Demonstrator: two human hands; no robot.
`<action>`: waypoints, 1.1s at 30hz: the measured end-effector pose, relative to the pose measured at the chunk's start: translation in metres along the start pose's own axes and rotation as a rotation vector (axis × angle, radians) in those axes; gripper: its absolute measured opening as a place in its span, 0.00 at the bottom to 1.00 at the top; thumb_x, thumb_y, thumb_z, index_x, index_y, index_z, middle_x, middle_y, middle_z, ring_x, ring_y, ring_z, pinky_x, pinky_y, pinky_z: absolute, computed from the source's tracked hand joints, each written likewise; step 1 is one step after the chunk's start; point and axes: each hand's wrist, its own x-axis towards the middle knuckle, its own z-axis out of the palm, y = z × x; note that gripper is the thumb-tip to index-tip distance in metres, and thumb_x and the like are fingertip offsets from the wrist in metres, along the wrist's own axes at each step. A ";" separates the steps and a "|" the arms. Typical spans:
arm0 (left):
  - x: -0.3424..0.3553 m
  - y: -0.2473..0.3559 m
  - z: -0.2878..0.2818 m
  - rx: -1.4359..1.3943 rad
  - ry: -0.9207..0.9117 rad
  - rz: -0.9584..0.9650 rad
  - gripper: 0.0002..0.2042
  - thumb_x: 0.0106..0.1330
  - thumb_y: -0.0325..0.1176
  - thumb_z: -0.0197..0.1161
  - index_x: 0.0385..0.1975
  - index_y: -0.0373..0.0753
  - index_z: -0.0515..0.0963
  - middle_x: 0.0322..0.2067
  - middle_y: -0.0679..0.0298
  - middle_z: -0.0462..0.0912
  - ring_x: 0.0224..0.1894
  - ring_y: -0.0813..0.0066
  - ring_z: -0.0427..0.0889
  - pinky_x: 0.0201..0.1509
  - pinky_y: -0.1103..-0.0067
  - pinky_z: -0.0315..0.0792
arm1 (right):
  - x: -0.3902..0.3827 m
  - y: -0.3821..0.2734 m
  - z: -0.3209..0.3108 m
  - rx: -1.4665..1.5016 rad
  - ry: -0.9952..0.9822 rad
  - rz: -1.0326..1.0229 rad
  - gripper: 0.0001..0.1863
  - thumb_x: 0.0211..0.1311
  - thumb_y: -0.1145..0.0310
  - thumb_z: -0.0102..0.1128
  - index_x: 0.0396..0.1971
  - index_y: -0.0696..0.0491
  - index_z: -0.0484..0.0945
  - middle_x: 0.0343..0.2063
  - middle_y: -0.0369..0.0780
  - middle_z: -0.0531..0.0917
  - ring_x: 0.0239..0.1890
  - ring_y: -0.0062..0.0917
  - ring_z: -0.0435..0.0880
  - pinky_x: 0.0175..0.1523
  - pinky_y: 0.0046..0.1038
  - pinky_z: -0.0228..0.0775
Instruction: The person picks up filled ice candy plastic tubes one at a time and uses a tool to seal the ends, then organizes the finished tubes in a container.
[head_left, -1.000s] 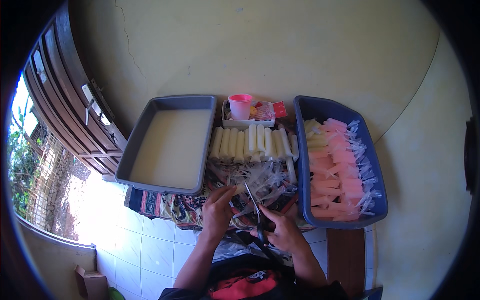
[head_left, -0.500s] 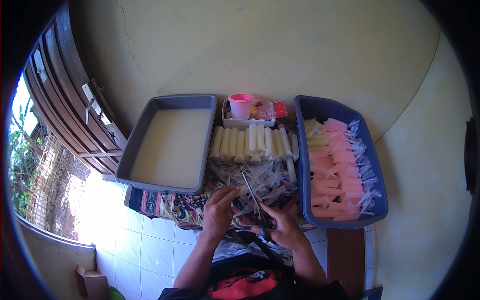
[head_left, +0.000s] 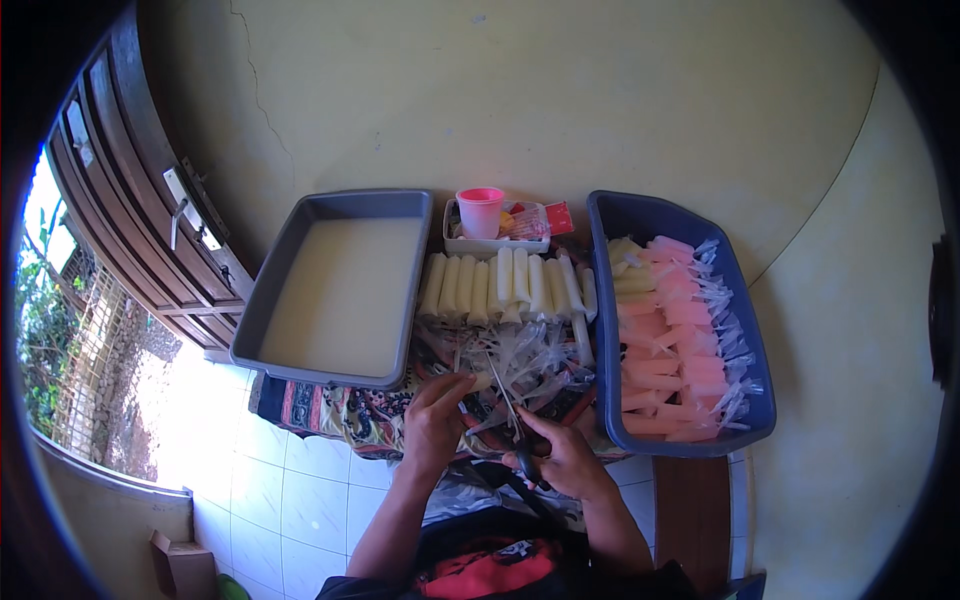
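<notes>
Closed around a pale, filled plastic tube bag (head_left: pixel 483 381), my left hand (head_left: pixel 435 420) is at the front of the cloth-covered table. Only the bag's end shows past the fingers. My right hand (head_left: pixel 565 460) grips black-handled scissors (head_left: pixel 521 432), whose long blades point up and away from me, just right of that bag. Whether the blades touch it I cannot tell. Beyond the hands, a row of whitish filled tube bags (head_left: pixel 505 285) lies side by side, with their clear loose plastic ends (head_left: pixel 520 350) bunched towards me.
To the left stands a grey tub (head_left: pixel 420 300) of milky liquid. The dark blue tub (head_left: pixel 765 390) on the right holds many pink tube bags (head_left: pixel 680 320) and a few pale ones. A small white tray (head_left: pixel 490 245) at the back carries a pink cup (head_left: pixel 481 212). Patterned cloth (head_left: pixel 365 415) covers the table.
The scissors' blades have shifted slightly towards me. A little more of the bag's end shows at my left fingertips. The tubs and the row of bags look unmoved.
</notes>
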 end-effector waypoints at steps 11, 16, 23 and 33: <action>0.000 0.003 0.001 -0.012 0.029 -0.023 0.20 0.64 0.13 0.66 0.53 0.39 0.91 0.51 0.55 0.92 0.49 0.54 0.93 0.52 0.66 0.87 | 0.013 0.016 -0.001 -0.615 0.235 -0.381 0.53 0.60 0.57 0.86 0.79 0.60 0.66 0.49 0.49 0.87 0.49 0.34 0.89 0.54 0.35 0.80; -0.001 0.005 -0.001 -0.036 0.036 -0.052 0.19 0.66 0.14 0.67 0.54 0.39 0.91 0.50 0.54 0.92 0.47 0.54 0.94 0.51 0.67 0.87 | 0.014 -0.004 -0.001 -0.854 0.304 -0.265 0.47 0.57 0.63 0.80 0.78 0.53 0.70 0.57 0.51 0.81 0.55 0.51 0.87 0.59 0.46 0.81; 0.000 0.009 -0.002 -0.076 0.046 -0.071 0.19 0.66 0.16 0.70 0.55 0.39 0.90 0.50 0.53 0.92 0.47 0.55 0.94 0.51 0.68 0.86 | 0.036 -0.008 0.001 -0.965 0.351 -0.118 0.42 0.52 0.65 0.78 0.73 0.42 0.78 0.55 0.43 0.83 0.54 0.45 0.89 0.62 0.48 0.80; 0.000 0.011 -0.002 -0.096 0.047 -0.124 0.19 0.66 0.17 0.71 0.56 0.39 0.90 0.51 0.53 0.92 0.49 0.55 0.94 0.52 0.68 0.86 | 0.052 0.000 -0.002 -1.239 0.286 -0.134 0.39 0.54 0.68 0.75 0.71 0.44 0.79 0.55 0.44 0.81 0.58 0.42 0.86 0.62 0.46 0.81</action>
